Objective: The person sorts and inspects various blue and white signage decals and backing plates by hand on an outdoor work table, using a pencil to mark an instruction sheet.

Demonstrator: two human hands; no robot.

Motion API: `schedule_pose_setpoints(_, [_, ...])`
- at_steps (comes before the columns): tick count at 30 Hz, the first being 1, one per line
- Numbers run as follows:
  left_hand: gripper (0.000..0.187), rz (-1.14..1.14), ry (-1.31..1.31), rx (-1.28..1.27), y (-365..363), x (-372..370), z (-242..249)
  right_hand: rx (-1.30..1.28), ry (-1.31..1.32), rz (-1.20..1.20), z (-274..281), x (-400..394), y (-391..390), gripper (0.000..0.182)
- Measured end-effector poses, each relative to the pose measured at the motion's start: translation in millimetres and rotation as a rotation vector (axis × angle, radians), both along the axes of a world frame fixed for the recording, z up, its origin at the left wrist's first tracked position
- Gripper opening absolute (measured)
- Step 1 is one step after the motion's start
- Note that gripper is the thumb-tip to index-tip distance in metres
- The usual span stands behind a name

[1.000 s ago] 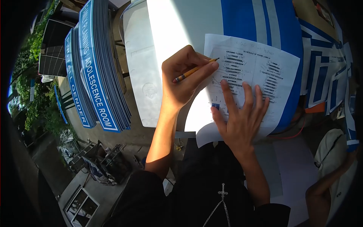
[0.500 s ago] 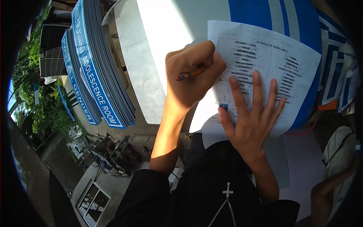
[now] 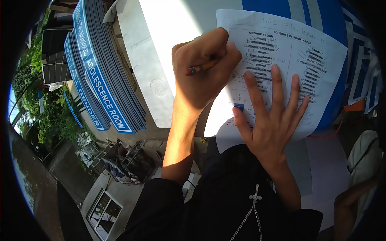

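Note:
My left hand (image 3: 203,68) is closed round a pencil (image 3: 203,68), its red eraser end sticking out to the left and its tip hidden by the fingers. The hand rests at the left edge of a printed sheet (image 3: 321,108) headed "Schedule of Room Labels", which has many lines crossed out and handwritten marks. My right hand (image 3: 271,120) lies on the lower part of this sheet, palm down with the fingers spread, and holds nothing. The thumb is beside a small blue printed patch.
Blue room signs (image 3: 108,96) stand stacked at the left. A pale board (image 3: 150,80) lies beside the sheet, with blue-and-white panels (image 3: 362,68) at the right. Another person's arm (image 3: 350,201) and light-coloured clothing (image 3: 364,154) show at the lower right. A window frame (image 3: 104,211) is at the lower left.
The view has shifted slightly; the sheet and my hands appear a little higher in it. The pencil grip and the spread right hand look the same.

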State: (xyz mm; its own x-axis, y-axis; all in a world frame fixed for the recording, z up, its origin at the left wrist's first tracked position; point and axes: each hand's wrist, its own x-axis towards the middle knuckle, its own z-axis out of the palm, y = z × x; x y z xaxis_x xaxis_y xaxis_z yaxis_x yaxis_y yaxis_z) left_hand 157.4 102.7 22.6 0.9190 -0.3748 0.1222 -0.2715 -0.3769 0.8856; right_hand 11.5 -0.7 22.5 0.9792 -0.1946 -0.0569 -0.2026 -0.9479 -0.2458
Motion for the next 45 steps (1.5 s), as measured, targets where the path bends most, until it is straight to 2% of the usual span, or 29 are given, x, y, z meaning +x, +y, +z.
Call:
schedule_pose_setpoints(2, [0.035,0.032,0.046,-0.119,4.8,2.8,-2.1,0.012,-0.005,0.001,-1.1,-0.8,0.5,0.054])
schedule_pose_setpoints(3, [0.034,0.053,0.223,-0.349,7.5,5.1,0.5,0.014,-0.01,0.001,-1.4,-0.7,0.0,0.054])
schedule_pose_setpoints(4, [0.031,0.09,0.209,-0.425,9.6,8.2,-1.1,0.037,-0.01,0.008,-0.4,-0.9,-0.6,0.054])
schedule_pose_setpoints(6, [0.025,0.076,0.201,-0.444,11.3,10.1,-0.3,0.077,-0.02,0.023,3.7,-0.2,-3.8,0.054])
schedule_pose_setpoints(9, [0.026,0.128,0.311,-0.483,10.1,-1.8,22.3,0.436,-0.331,-0.067,11.5,-4.4,-20.1,0.055])
schedule_pose_setpoints(10, [0.03,0.142,0.249,-0.391,10.6,-12.0,30.8,0.409,-0.365,-0.129,15.4,-6.9,-32.9,0.054])
schedule_pose_setpoints(12, [0.024,0.062,0.009,-0.094,18.2,-30.8,34.1,0.358,-0.426,-0.254,24.4,-19.0,-64.7,0.054])
schedule_pose_setpoints(13, [0.022,0.021,-0.111,0.082,16.1,-41.5,37.4,0.409,-0.391,-0.387,24.9,-23.5,-78.0,0.054])
schedule_pose_setpoints(14, [0.028,-0.048,-0.14,0.271,13.4,-53.7,42.2,0.461,-0.359,-0.518,19.7,-26.5,-89.3,0.054])
schedule_pose_setpoints(15, [0.032,-0.043,-0.213,0.353,9.8,-65.1,40.3,0.515,-0.33,-0.649,16.1,-29.5,-97.1,0.054])
schedule_pose_setpoints(17, [0.044,-0.012,-0.306,0.471,17.0,-83.3,25.5,0.827,-0.232,-0.746,13.6,-36.1,-104.7,0.059])
schedule_pose_setpoints(18, [0.044,0.059,-0.319,0.528,23.5,-87.9,27.6,0.985,-0.182,-0.79,11.6,-38.7,-106.4,0.062])
schedule_pose_setpoints(20, [0.044,0.202,-0.339,0.635,41.9,-96.5,35.9,0.973,-0.112,-0.781,8.7,-53.3,-104.4,0.071])
schedule_pose_setpoints(22, [0.044,0.294,-0.243,0.546,77.3,-101.8,27.5,0.965,-0.103,-0.744,10.1,-68.4,-102.7,0.067])
schedule_pose_setpoints(24, [0.043,0.503,-0.072,0.313,94.8,-111.2,26.8,1.015,-0.042,-0.721,12.1,-80.3,-107.6,0.062])
schedule_pose_setpoints(25, [0.041,0.589,0.078,0.126,108.2,-115.8,11.5,1.015,-0.028,-0.693,17.2,-83.3,-109.0,0.048])
schedule_pose_setpoints(26, [0.041,0.571,0.04,0.097,120.4,-117.7,4.8,1.093,-0.025,-0.691,23.6,-86.1,-110.1,0.045])
schedule_pose_setpoints(28, [0.04,0.66,0.189,-0.118,130.7,-130.0,10.0,1.243,-0.017,-0.682,36.6,-91.4,-114.2,0.039])
schedule_pose_setpoints(30, [0.039,0.754,0.23,-0.4,149.9,-143.1,-7.7,1.357,-0.051,-0.621,45.7,-94.7,-118.1,0.037])
schedule_pose_setpoints(31, [0.04,0.804,0.187,-0.384,149.3,-149.0,-2.3,1.413,-0.066,-0.589,50.0,-95.6,-120.1,0.036])
schedule_pose_setpoints(32, [0.036,0.892,0.259,-0.35,151.8,-156.7,5.9,1.457,-0.07,-0.58,53.0,-96.9,-121.9,0.037])
schedule_pose_setpoints(35, [0.032,0.954,0.261,-0.471,177.5,-176.3,-6.4,1.627,-0.094,-0.584,57.3,-91.1,-124.4,0.041])
schedule_pose_setpoints(40, [0.027,0.926,0.147,-0.51,188.3,-207.8,0.6,2.112,-0.157,-0.733,73.2,-57.7,-96.0,0.045])
schedule_pose_setpoints(43, [0.023,0.839,0.116,-0.485,190.3,-221.9,-0.8,2.487,-0.049,-0.585,67.1,-44.3,-73.5,0.047])
schedule_pose_setpoints(45, [0.022,0.78,0.15,-0.478,184.6,-225.8,-10.6,2.556,-0.033,-0.544,56.5,-40.0,-57.3,0.046])
